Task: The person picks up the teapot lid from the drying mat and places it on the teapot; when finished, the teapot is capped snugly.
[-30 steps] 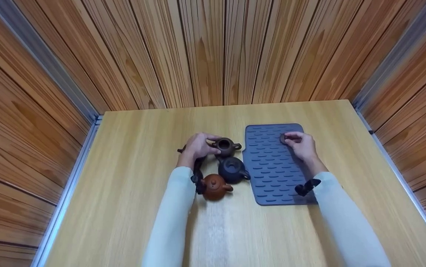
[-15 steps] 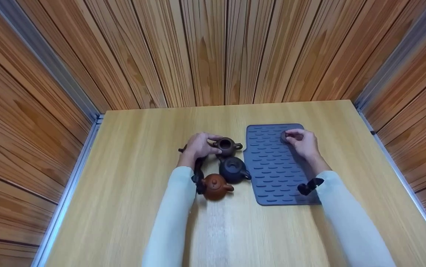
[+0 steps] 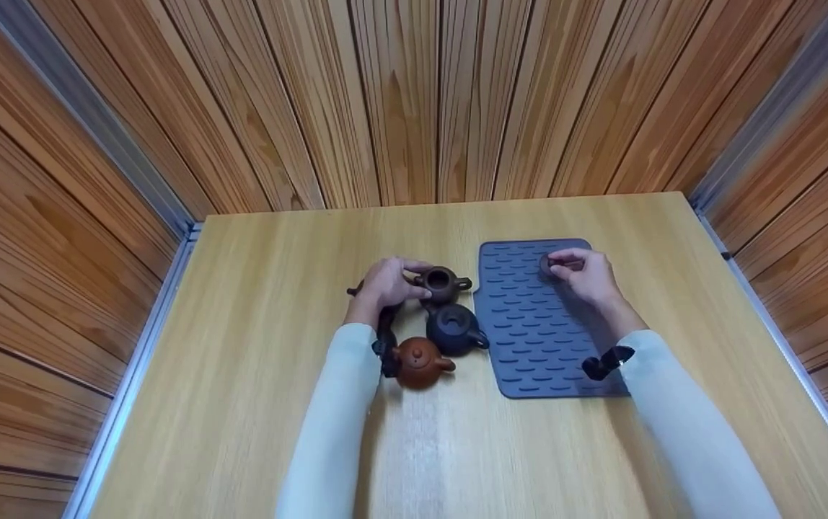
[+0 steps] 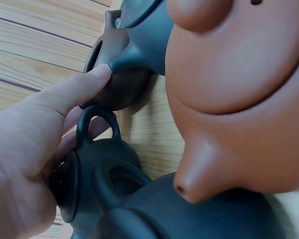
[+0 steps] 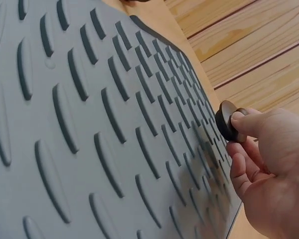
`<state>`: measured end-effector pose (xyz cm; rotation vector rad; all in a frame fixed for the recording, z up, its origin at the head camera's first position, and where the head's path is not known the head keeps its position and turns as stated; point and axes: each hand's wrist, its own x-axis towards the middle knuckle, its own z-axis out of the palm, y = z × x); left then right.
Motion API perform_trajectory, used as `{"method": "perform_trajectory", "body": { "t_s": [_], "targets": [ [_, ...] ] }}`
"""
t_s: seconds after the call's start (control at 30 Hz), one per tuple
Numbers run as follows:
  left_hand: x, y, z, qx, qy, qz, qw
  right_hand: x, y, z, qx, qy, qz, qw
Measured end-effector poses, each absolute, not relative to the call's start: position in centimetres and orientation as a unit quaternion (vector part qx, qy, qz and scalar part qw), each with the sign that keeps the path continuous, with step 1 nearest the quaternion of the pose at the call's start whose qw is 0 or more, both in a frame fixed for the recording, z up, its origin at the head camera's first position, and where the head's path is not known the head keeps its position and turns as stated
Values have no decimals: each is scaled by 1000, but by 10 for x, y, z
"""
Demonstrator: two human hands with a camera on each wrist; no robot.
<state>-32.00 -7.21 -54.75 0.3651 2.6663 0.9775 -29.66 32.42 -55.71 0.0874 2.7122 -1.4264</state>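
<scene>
My left hand (image 3: 387,283) holds a lidless dark brown teapot (image 3: 444,295) at its spout side, thumb on the near side of the body, fingers partly hidden behind. In the left wrist view, the thumb lies against the brown pot just by a black teapot's spout (image 4: 127,59). Over the far part of a grey ridged mat (image 3: 522,324), my right hand (image 3: 593,280) pinches a small round dark brown teapot lid (image 5: 225,121) by its knob. The lid is tilted on edge, its underside facing left.
A black teapot (image 3: 452,335) and a reddish-brown lidded teapot (image 3: 420,366) stand close in front of the held pot. Two more dark teapots, one a dark lidded teapot (image 4: 109,157), crowd under my left wrist. Wooden panels (image 3: 407,108) rise behind the table.
My right hand has shifted a little with the lid, lately slightly leftward over the mat. The left hand keeps its hold and the teapots stay where they were.
</scene>
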Motion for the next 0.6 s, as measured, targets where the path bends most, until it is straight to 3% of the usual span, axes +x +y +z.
{"method": "perform_trajectory", "body": {
  "t_s": [0.23,0.6],
  "targets": [
    [-320,-72,-548,124,924,335,139,-294,315,-549,23,880,-468,75],
    [-320,-72,-548,128,925,331,136,-297,291,-540,-15,884,-464,64]
  ]
}}
